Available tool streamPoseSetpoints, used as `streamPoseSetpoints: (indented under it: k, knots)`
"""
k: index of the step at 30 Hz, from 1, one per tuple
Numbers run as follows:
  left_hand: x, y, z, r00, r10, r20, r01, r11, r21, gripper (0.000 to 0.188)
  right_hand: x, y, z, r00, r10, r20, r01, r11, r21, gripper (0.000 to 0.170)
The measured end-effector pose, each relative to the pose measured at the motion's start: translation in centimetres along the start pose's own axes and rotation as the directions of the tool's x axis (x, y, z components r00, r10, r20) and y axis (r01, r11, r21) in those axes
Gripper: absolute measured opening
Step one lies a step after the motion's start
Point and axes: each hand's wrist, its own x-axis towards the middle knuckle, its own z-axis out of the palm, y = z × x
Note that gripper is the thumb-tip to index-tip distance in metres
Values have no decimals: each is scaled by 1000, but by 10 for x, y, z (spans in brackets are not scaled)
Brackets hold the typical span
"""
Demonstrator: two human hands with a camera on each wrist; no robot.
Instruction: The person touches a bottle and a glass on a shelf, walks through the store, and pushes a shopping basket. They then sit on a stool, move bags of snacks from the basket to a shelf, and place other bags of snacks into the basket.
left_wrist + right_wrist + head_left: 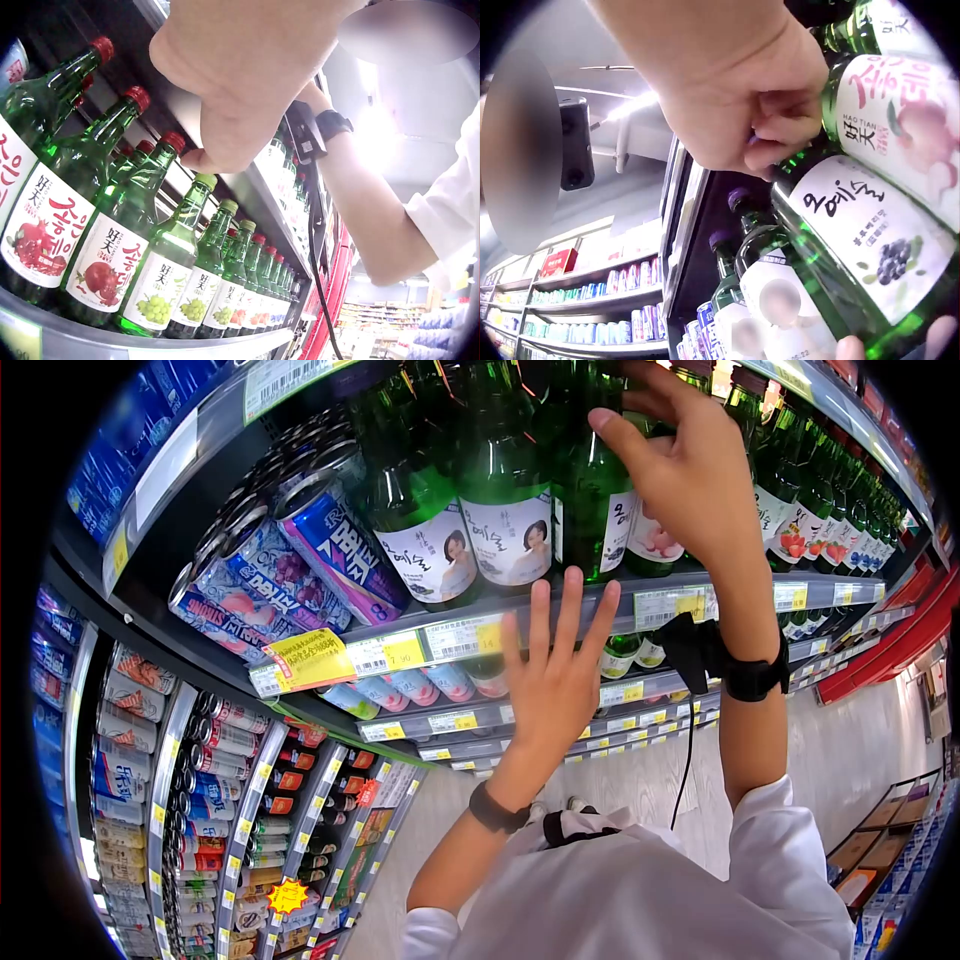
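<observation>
My right hand (690,470) reaches over the top shelf and grips the neck of a green soju bottle (877,232) with a blueberry label. In the right wrist view its fingers curl about the neck, hiding most of the cap. Beside that bottle stands a peach-label soju bottle (900,120). Just below, my left hand (555,695) is spread with straight fingers, its fingertips at the shelf's front edge under the bottles. Two of its fingertips (850,349) show near the blueberry bottle's lower end. Soju bottles with a woman on the label (510,540) stand to the left.
Slanted drink cans (335,545) fill the shelf's left part. Price tags (390,650) line its edge. Further right stand more green bottles (800,520), with pomegranate bottles (112,262) in the left wrist view. A black cable (688,760) hangs from the right wrist device.
</observation>
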Motion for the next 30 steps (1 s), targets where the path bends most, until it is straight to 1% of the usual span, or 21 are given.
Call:
streamPoseSetpoints:
  k: [1,3,4,6,7,9,13,14,15,17,18,19,21,22,23,24,25,26,27,28,30]
  knots:
    - [0,0,0,1000,-1,4,1,1000,-1,85,1,6,2,1000,3,2,-3,1000,0,45]
    - [0,0,1,1000,5,-15,-4,1000,17,85,1,8,4,982,-185,-47,176,973,-150,46]
    - [0,0,1,1000,5,-15,-5,1000,15,85,0,4,3,982,-184,-46,175,973,-151,46]
    - [0,0,1,1000,7,-11,-6,1000,15,85,-3,-11,3,997,-18,-72,10,993,-118,47]
    - [0,0,0,1000,7,-11,-7,1000,14,85,-5,-18,4,997,-17,-72,9,993,-118,47]
    - [0,0,0,1000,2,-3,-2,1000,-11,85,-8,-26,4,992,-74,-99,45,962,-271,47]
    - [0,1,-1,1000,3,3,-3,1000,2,85,-4,-27,0,991,-97,-95,64,952,-300,47]
    - [0,1,-1,1000,2,0,-2,1000,1,85,0,-30,-6,999,51,-17,-53,976,-209,49]
    - [0,1,-1,1000,1,-3,-1,1000,0,86,3,-30,-10,979,189,74,-179,976,-126,50]
    - [1,0,-1,1000,6,-7,-6,1000,7,86,4,-13,-2,982,180,50,-170,972,-165,51]
    - [1,0,-1,1000,11,-11,-10,1000,16,86,4,-10,1,985,169,27,-160,966,-203,52]
    - [0,0,-2,1000,11,-10,-11,1000,16,86,4,-9,2,985,170,26,-162,966,-203,52]
    - [1,0,-3,1000,0,6,1,999,-45,85,5,-13,1,999,26,-33,-33,970,-242,53]
    - [1,0,-3,1000,5,2,-5,999,-45,85,4,-9,2,999,24,-40,-33,969,-244,53]
    - [1,0,-4,1000,2,12,-2,999,-42,85,4,-1,5,994,-86,-61,66,960,-274,53]
    - [1,0,-4,1000,-2,21,2,999,-39,84,5,-5,6,978,-195,-77,163,938,-307,53]
    - [2,0,-3,1000,2,17,-1,999,-42,84,5,-11,3,977,-198,-80,164,936,-311,53]
    - [1,1,-3,1000,3,11,-2,999,-32,84,3,-19,-1,999,-19,-37,8,962,-274,53]
    - [1,1,-3,1000,5,5,-5,1000,-22,84,3,-27,-3,987,160,10,-153,958,-243,54]
    - [1,0,-2,1000,9,4,-9,1000,-24,84,1,-26,-3,987,161,6,-154,957,-245,54]
    - [0,0,-2,1000,13,-6,-13,1000,1,85,-4,-19,0,998,49,-37,-55,982,-179,55]
